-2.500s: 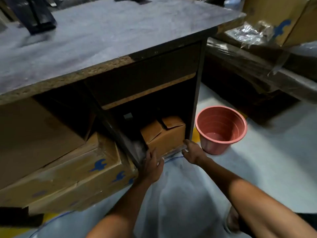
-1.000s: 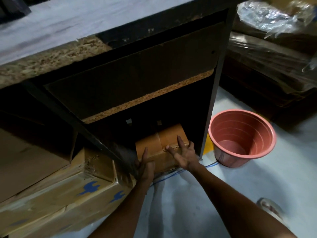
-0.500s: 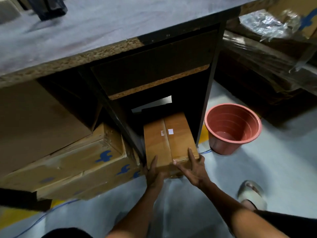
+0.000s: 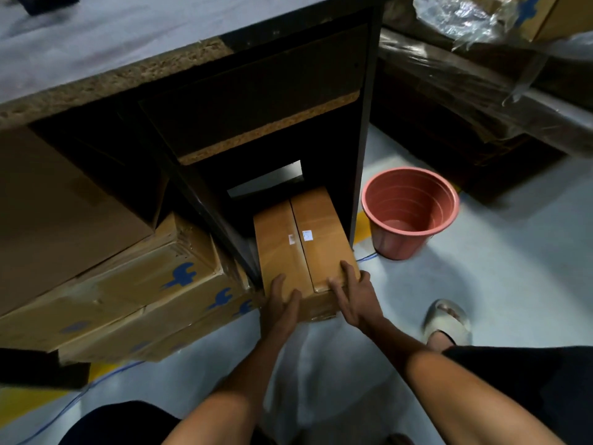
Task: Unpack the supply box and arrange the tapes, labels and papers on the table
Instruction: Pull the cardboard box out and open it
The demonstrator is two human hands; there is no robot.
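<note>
Two hands grip one supply box (image 4: 301, 248) at its near edge: left hand (image 4: 280, 305) and right hand (image 4: 354, 298), fingers spread over the top flaps, apparently for dragging. The box sits on the floor, half inside the alcove beneath the tabletop (image 4: 96, 46). One red bucket (image 4: 409, 213) stands beyond.

We find the supply box (image 4: 301, 248) on the floor under the table (image 4: 96, 49), our hands at its near end, stacked cartons (image 4: 128, 284) left, a bucket (image 4: 410, 213) right.
</note>
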